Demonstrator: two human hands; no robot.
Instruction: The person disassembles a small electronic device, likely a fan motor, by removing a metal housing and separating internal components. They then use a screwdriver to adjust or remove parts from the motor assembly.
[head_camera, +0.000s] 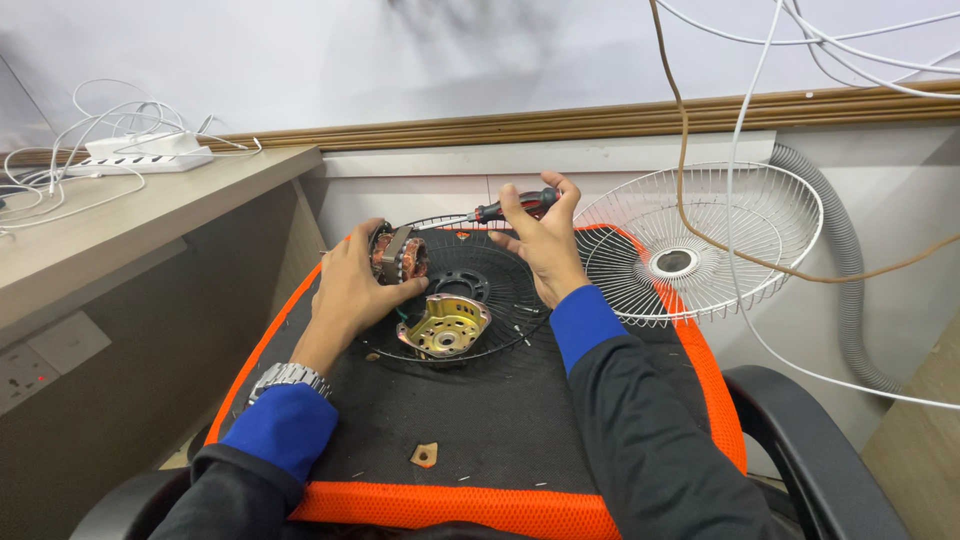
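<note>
My left hand (352, 290) grips the motor core (398, 253), right hand (545, 240) pinching a screwdriver (500, 211); its tip may slip and gouge the copper windings.

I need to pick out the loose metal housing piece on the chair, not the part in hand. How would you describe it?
Start at the orange-edged black chair seat and find the round black wire fan guard lying on it. Resting on the guard's near side, just right of the left hand, is the gold-coloured metal motor cover. It is the only shiny yellow piece, unlike the copper-wound motor core that this hand grips.
</note>
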